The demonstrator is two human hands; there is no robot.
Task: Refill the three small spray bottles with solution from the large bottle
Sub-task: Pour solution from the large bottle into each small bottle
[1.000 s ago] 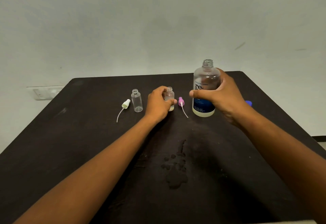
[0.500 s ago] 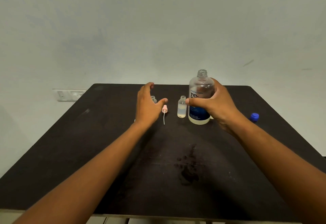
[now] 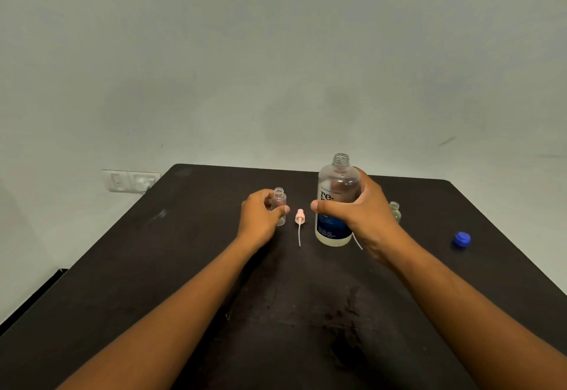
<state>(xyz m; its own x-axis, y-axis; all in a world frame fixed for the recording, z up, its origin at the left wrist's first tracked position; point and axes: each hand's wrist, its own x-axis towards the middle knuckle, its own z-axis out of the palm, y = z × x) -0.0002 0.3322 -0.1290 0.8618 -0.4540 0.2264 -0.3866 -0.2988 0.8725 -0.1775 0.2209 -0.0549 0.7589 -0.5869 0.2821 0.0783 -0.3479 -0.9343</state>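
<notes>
1. Since half a second ago the left hand [image 3: 260, 216] has gone from open and hovering to a closed grip on an uncapped small spray bottle [image 3: 279, 205], which stands upright on the bench [image 3: 122, 267] left of centre; the filled little bottle that stood beside the large one is no longer there.
2. The large bottle [image 3: 336, 202], uncapped and upright on the bench, sits in the right hand [image 3: 362, 214], whose grip wraps its label from the right, thumb across the front.
3. To pour well, I would bring the two necks together first, then tip the large bottle slowly: its mouth is much wider than the small one's, so a fast tilt would likely overshoot.
4. Keeping the small bottle pressed to the bench should steady it better than lifting it.
5. A pink spray head [image 3: 300, 217] with its dip tube lies between the two bottles, close to both; it may get wetted or knocked.
6. A second small bottle [image 3: 395, 210] stands just behind the right hand; a thin white tube shows below that hand. The third small bottle is not visible.
7. A blue cap [image 3: 461, 239] lies well apart, near the right edge.
8. Dark stains that look like spilled liquid mark the near bench.
9. Open room lies to the left and front; the far edge is fairly close behind the bottles.
</notes>
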